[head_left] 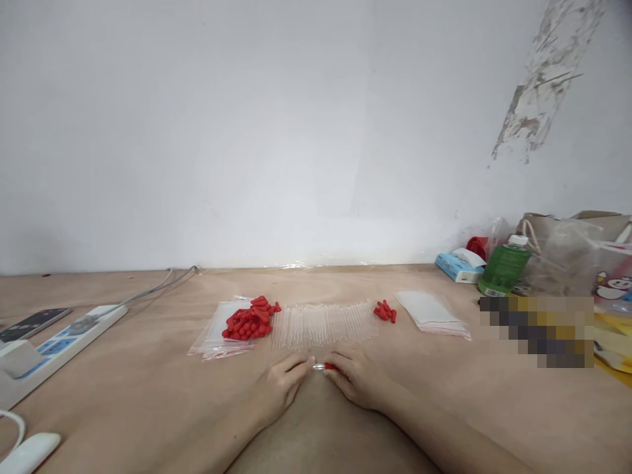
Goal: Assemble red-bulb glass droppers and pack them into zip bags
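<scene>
Near the front of the table, my left hand pinches a clear dropper tube, most of which its fingers hide. My right hand is closed on a red rubber dropper bulb at the tube's right end. The two meet between my fingertips. Just beyond my hands lies a wide row of clear dropper tubes, side by side. To their left, a pile of red rubber bulbs rests on clear zip bags. A smaller cluster of red bulbs lies right of the row.
Farther right is a stack of zip bags. A tissue pack, a green bottle and plastic bags stand at the back right. On the left are a power strip with a cable and a phone. A wall closes the back.
</scene>
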Available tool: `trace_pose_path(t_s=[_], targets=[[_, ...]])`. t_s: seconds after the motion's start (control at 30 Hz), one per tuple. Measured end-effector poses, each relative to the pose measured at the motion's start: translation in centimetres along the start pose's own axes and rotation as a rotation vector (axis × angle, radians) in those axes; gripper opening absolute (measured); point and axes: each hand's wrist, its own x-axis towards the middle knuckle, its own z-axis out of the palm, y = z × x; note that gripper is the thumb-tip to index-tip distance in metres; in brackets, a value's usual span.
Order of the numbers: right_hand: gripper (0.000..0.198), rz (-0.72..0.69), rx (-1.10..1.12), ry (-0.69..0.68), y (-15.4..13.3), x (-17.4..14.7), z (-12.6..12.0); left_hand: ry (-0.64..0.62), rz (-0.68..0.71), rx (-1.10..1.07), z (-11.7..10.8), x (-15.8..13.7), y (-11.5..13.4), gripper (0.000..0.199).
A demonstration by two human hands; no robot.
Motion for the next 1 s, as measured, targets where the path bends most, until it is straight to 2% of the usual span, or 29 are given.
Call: trace_pose_path(t_s=[0.27,0.47,0.67,0.77,0.9,1.0], targets=[[0.020,-0.030,-0.044,0.011,-0.1,0.4,0.0,-0.033,-0.035,0.010,0.2,-0.1,0.0,0.029],[0.015,0.003,-0.040,0.022,0.4,0.4,-0.9,0.049,-0.107,0.017,0.1,-0.4,-0.4,0.028],[0.012,0.116,0.020,0.056,1.3,-0.8,-1.7,0.091,-0.092,0.147,-1.0,-0.4,-0.7,0.017],[0.007,0.096,-0.025,0.031,1.4,-0.7,-1.6,0.112,-0.087,0.230,-1.2,-0.2,-0.5,0.016],[0.011,0.043,-0.099,0.026,1.6,-0.5,-1.3,0.137,-0.108,0.249,-1.3,-0.1,-0.3,0.016],[0.009,0.070,-0.049,0.047,1.5,-0.6,-1.5,0.140,-0.134,0.226,-1.3,0.0,-0.2,0.015]])
